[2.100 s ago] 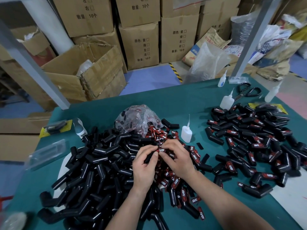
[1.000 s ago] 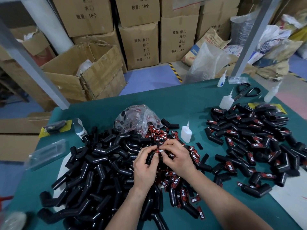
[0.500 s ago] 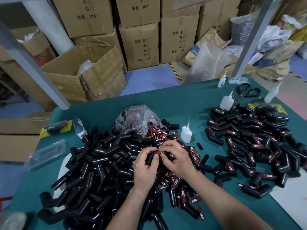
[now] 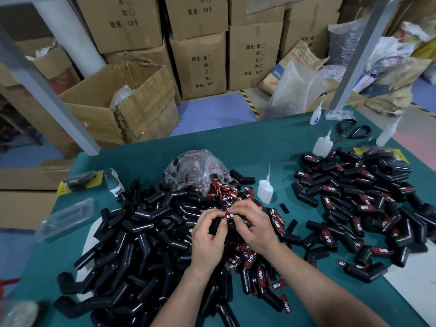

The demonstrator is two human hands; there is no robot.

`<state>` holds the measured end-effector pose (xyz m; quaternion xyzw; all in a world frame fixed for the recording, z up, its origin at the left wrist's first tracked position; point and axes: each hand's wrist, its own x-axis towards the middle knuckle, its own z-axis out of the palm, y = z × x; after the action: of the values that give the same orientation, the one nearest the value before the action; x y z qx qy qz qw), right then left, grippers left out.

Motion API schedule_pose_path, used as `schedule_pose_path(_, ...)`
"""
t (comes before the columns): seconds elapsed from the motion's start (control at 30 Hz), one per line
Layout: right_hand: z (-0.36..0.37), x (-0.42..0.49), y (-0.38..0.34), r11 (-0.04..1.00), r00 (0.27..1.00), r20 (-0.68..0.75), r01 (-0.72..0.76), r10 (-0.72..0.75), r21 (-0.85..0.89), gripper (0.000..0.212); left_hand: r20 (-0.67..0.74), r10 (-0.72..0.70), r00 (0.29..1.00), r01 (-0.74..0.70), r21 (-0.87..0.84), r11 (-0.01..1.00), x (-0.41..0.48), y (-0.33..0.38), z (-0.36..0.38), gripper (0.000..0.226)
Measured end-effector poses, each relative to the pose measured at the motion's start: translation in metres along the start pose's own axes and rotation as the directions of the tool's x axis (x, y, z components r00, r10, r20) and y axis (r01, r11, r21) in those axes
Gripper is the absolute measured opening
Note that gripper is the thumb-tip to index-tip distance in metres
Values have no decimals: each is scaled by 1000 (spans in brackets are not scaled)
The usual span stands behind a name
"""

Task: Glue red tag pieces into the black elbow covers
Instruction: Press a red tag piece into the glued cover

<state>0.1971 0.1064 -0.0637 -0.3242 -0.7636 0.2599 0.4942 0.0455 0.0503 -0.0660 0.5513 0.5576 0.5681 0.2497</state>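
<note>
My left hand grips a black elbow cover above the middle of the table. My right hand pinches a red tag and holds it against that cover, fingertips of both hands meeting over it. A big heap of plain black covers lies to the left. Loose red tags spill from a clear plastic bag just beyond my hands. A heap of covers with red tags on them lies to the right. A small glue bottle stands upright right of the bag.
More glue bottles and black scissors sit at the far right of the green table. A utility knife on a yellow card and a clear plastic case lie at the left. Cardboard boxes are stacked behind.
Both hands stay over the same spot; the fingers have shifted slightly around the tag and cover. Nothing else has moved.
</note>
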Motion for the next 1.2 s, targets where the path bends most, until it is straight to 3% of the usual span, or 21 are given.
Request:
schedule_pose_path(0.3, 1, 1, -2, 1000, 1000, 6, -6, 6, 11, 14, -29, 8, 1000, -9, -17, 1000, -1, 1, -1, 23)
schedule_pose_path(0.47, 2, 0, -3, 1000, 999, 41, 7, -7, 20, 17, -37, 22, 999, -21, 29, 999, -1, -3, 0, 17)
schedule_pose_path(0.63, 2, 0, -2, 1000, 999, 28, 19, -19, 17, 16, -30, -34, 999, 32, -60, 998, -3, 1, -1, 31)
schedule_pose_path(0.87, 3, -2, 1, 999, 999, 38, 26, -26, 21, 21, -13, 21, 1000, -20, 29, 999, 0, -2, 0, 19)
schedule_pose_path(1.2, 1, -1, 0, 999, 1000, 1, 14, -14, 31, 18, -50, -14, 999, 14, -11, 1000, 0, 1, 0, 20)
